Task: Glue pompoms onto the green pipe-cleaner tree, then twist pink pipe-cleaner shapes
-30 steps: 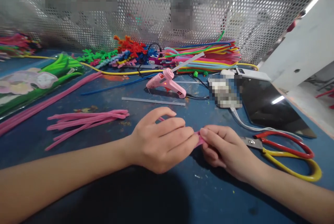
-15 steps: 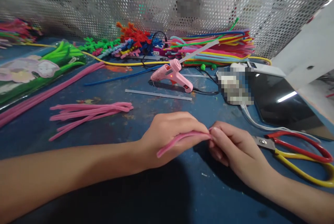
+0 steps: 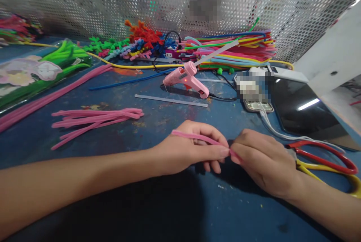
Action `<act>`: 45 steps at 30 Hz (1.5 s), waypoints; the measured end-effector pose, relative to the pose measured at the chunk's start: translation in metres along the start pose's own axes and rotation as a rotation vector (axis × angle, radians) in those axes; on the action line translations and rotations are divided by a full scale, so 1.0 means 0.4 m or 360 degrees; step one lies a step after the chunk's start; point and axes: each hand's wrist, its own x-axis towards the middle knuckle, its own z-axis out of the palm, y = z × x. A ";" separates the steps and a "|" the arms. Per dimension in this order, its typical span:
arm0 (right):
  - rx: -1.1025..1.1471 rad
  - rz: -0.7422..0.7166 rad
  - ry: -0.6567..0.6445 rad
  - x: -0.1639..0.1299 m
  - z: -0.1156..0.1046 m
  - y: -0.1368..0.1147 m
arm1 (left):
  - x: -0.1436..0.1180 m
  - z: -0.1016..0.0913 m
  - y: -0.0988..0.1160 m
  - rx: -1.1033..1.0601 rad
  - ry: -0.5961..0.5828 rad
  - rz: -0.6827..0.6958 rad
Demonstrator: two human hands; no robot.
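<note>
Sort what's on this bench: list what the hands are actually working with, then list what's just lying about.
In hand:
left hand and right hand, both pinching the pink pipe cleaner

Lying about:
folded pink pipe cleaners
pink glue gun
clear glue stick
scissors
tablet

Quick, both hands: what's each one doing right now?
Left hand: closed, pinching the pink pipe cleaner at its fingertips.
Right hand: closed, pinching the same pipe cleaner's other end.
</note>
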 end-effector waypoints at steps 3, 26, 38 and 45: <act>-0.0067 -0.0057 0.0023 -0.002 -0.002 0.009 | 0.011 -0.004 -0.003 -0.0087 -0.0052 -0.0009; 0.0396 0.0658 0.0089 0.010 0.022 -0.003 | 0.007 -0.005 -0.008 0.0145 0.0288 0.0218; 0.1456 0.1434 0.0171 0.023 0.029 -0.034 | 0.004 0.006 -0.018 0.0315 0.0332 0.0302; 0.2870 0.2265 -0.0525 0.032 -0.012 0.003 | -0.009 0.008 -0.016 0.0846 0.0380 0.0515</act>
